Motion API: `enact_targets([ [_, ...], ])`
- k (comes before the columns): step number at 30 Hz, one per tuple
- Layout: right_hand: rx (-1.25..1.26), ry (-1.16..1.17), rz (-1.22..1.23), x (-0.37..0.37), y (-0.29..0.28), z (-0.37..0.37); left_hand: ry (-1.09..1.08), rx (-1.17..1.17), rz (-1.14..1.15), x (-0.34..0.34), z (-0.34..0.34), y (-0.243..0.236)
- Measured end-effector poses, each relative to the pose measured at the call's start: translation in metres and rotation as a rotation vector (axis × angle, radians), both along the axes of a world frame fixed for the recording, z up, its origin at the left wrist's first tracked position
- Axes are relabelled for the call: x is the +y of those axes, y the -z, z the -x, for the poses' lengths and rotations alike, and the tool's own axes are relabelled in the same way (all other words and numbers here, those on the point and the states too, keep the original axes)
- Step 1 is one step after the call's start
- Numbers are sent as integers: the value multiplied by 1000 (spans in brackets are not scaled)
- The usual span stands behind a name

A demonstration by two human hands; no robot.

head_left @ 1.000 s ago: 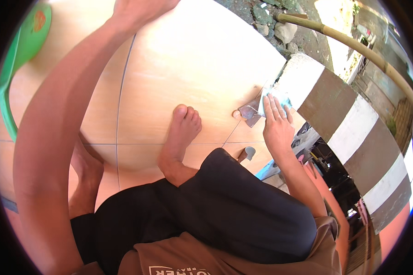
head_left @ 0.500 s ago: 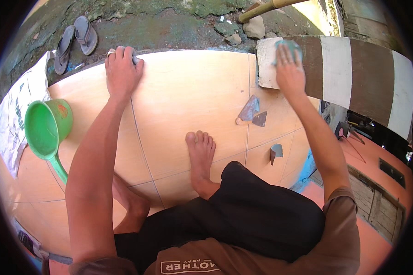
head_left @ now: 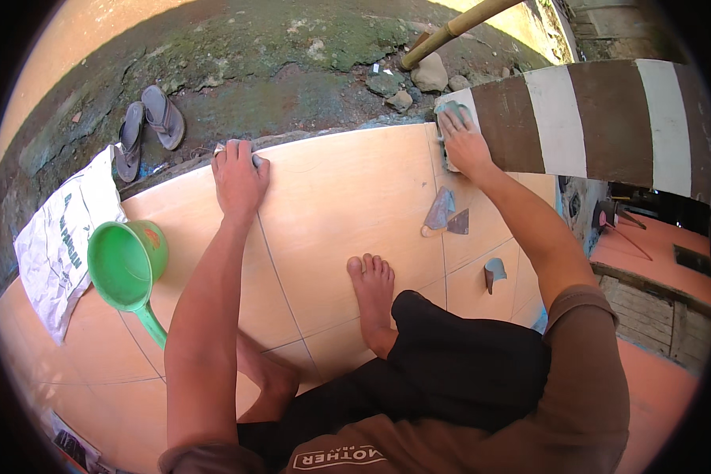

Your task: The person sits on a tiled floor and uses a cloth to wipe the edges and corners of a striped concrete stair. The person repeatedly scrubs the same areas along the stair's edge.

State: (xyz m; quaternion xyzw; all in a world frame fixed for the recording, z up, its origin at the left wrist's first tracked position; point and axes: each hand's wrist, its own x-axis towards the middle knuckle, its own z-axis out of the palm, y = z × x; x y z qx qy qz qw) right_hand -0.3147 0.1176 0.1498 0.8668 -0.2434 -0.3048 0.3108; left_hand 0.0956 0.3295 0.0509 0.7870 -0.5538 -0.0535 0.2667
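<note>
My right hand (head_left: 468,148) presses a blue-green cloth (head_left: 453,109) against the white end stripe of a low wall (head_left: 529,103) painted in brown and white bands. Its fingers lie over the cloth near the wall's left end. At the far edge of the tan tiled floor (head_left: 340,189), my left hand (head_left: 241,178) rests with its fingers curled. A bit of something greyish shows beside its thumb, too little to identify. Just nearer than the right hand, a flat scraper-like piece (head_left: 440,209) and a small dark triangular piece (head_left: 458,222) lie on the tiles.
A green dipper (head_left: 122,265) stands at left beside a crumpled white sack (head_left: 59,245). Grey flip-flops (head_left: 164,118) lie on the mossy ground beyond the tiles. A curved broken piece (head_left: 494,272) lies right of my bare foot (head_left: 371,288). Stones (head_left: 430,75) and a bamboo pole (head_left: 458,28) are farther off.
My right hand and the cloth have slid left along the white stripe toward the wall's end. My left hand stays at the tile edge. The whole view has shifted.
</note>
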Motion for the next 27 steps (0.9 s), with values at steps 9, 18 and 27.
enact_targets([
  [9,-123,24,178,-37,-22,-47,14,-29,-3,11,-10,-8],
  [18,-159,173,81,30,-37,-5,12,-12,-8,7,-6,-1],
  [27,-372,257,368,70,-136,4,6,-31,-53,2,0,-6],
])
